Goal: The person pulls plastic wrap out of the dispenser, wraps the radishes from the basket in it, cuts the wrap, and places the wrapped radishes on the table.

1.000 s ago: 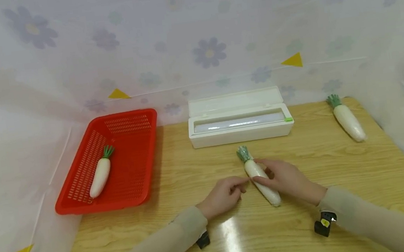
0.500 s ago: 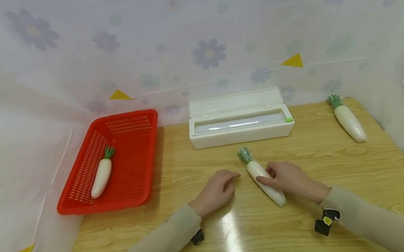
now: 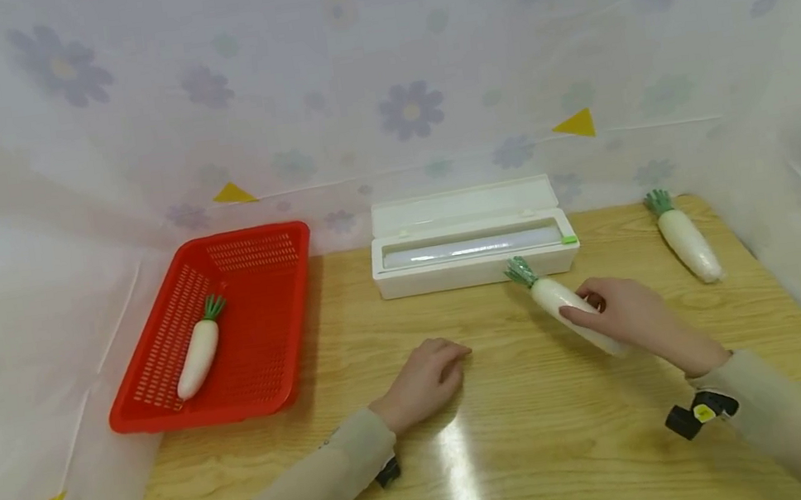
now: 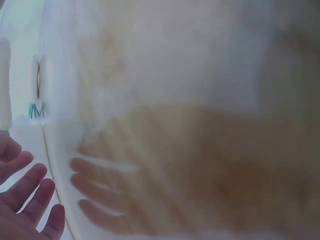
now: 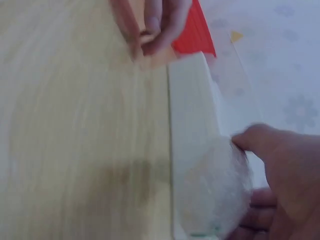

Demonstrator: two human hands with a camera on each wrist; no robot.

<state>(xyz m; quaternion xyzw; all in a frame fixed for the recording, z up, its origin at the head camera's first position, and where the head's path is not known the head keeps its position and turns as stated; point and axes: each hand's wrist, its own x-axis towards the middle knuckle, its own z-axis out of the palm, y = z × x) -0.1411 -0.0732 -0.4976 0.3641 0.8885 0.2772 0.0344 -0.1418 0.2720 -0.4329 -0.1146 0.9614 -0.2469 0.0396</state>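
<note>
My right hand point(image 3: 631, 312) grips a long white, green-topped radish point(image 3: 555, 296) in clear wrap, at two o'clock from my relaxed, loose-fingered left hand point(image 3: 423, 382); a red plastic basket point(image 3: 259, 321) sits at ten.

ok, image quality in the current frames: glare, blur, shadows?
Head: fairly sharp, one glare streak on the table. Left wrist: hazy, washed out; brown hand-shaped patch, reflection or shadow unclear. Right wrist: soft focus, dark shadow on the table, wrapped radish and left hand blurred.
</note>
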